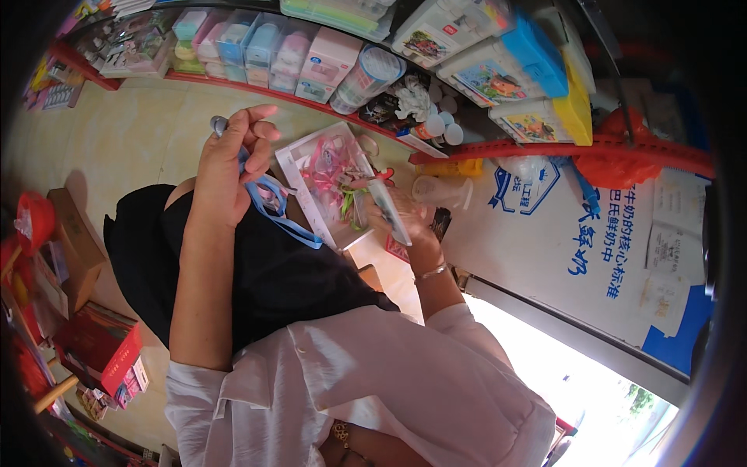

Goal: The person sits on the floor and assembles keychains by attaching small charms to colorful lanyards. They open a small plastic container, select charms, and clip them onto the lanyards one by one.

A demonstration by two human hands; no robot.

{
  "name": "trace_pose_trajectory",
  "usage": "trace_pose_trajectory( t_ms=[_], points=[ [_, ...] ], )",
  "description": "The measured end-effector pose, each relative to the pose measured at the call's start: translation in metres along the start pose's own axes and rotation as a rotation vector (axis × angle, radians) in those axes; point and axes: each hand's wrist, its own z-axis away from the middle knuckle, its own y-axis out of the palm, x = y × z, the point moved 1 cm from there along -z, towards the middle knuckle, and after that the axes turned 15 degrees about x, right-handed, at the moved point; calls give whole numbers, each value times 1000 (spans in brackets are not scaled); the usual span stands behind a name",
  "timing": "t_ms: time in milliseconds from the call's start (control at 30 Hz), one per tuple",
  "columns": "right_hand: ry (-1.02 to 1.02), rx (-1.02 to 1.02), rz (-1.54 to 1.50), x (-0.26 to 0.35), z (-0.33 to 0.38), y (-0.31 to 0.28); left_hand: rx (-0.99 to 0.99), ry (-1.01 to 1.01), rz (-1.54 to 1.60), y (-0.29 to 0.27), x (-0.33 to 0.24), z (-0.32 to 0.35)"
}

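Left of the open white box (292, 180), held blue straps (297, 229) in the left hand (236, 152) with fingers loosely curled on them, dangling toward the box's near corner. On the box's right side, had the right hand (410, 224) at a flat pale piece (389, 212); couldn't tell whether clamped. Saw pink and green straps (327, 159) inside, red shelf edge (264, 91) on far side.

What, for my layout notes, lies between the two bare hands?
In the head view: an open white rectangular box holding pink and green ribbons, plus light-blue ribbon nearer the left hand.
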Motion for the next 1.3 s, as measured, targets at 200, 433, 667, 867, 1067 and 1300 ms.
trace_pose_trajectory(
  t_ms=[200, 433, 667, 867, 1067, 1300],
  points=[
    [271, -432, 736, -116, -10, -66, -35, -24, -5, 5, 0, -1],
    [538, -371, 684, -184, -16, -103, -81, -88, -60, 6, -2, -5],
    [328, -564, 1221, -221, -27, -116, -102, -13, -4, 2, -4, -11],
    [541, -545, 1171, -255, -32, -132, -98, 33, 99, 8, -7, -18],
    [765, -370, 1235, -230, -51, -117, -118, 30, 102, 7, -7, -21],
    [399, -628, 1504, -204, -57, -146, -12, 53, 155, 7, -5, -22]
  ],
)
